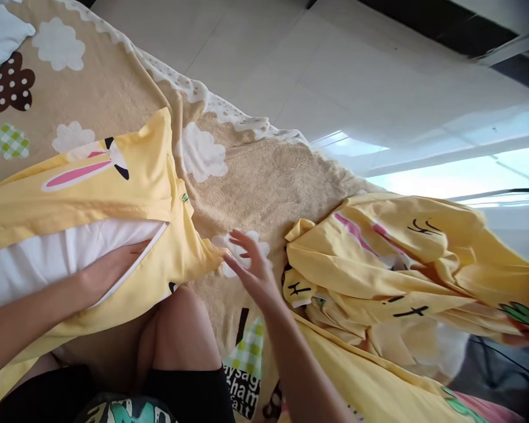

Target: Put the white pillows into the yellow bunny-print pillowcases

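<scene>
A yellow pillowcase (154, 158) with a pink-eared rabbit print lies across my lap, a white pillow (35, 252) showing through its long opening. My left hand (110, 273) reaches into that opening, over the white pillow; the fabric hides its fingertips. Just right of the case, my right hand (253, 273) is raised with its fingers spread. Its thumb tip meets the pointed corner of the pillowcase, and I see no fabric between thumb and fingers.
Beneath everything is a tan blanket (264, 182) with cloud patches. A crumpled heap of matching yellow bedding (379, 264) lies to the right. A white cushion (2, 38) is at the upper left. Beyond the blanket's edge stretches a pale tiled floor (264, 59).
</scene>
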{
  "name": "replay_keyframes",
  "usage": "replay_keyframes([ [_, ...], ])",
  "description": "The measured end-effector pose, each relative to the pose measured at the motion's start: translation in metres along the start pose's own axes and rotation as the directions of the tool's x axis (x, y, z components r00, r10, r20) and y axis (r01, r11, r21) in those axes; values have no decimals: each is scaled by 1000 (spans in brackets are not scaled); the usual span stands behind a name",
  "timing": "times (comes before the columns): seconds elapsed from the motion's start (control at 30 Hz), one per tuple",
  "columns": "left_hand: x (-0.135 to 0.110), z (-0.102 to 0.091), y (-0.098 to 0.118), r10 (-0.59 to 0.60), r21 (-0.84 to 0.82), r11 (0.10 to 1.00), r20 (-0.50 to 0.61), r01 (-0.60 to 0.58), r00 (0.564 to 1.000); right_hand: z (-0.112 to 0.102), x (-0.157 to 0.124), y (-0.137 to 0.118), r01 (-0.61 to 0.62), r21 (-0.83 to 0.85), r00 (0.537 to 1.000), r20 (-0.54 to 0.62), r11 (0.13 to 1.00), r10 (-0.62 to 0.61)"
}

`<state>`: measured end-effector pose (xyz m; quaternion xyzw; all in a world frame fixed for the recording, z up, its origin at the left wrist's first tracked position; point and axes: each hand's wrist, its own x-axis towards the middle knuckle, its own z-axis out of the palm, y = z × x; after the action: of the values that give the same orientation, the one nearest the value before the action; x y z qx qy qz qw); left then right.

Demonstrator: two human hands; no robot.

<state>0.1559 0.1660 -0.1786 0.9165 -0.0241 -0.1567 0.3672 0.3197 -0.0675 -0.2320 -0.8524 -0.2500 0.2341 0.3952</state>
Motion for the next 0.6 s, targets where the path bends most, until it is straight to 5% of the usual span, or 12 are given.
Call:
replay_keyframes([
  [0.1,-2,-7,-5,2,-497,866,-94,-49,996,43,13,11,-225,120,973,72,967,218],
  [0.17,-8,-12,-12,28,-550,832,-94,-75,995,58,14,11,-261,65,965,39,963,259],
  [0.3,-64,-29,-29,37,-135,990,-78,-47,996,51,2,25,-270,-193,954,-184,943,236],
  [0.47,-184,-33,-22,-64,276,955,-158,106,985,32,0,38,-266,-303,962,-32,915,270],
  [0.53,-208,-19,-16,-81,325,929,-284,175,956,31,8,28,-241,-298,970,-38,924,241],
  [0.6,-207,-1,-16,-147,287,911,-442,295,885,38,19,10,-224,-203,974,-30,953,223],
])
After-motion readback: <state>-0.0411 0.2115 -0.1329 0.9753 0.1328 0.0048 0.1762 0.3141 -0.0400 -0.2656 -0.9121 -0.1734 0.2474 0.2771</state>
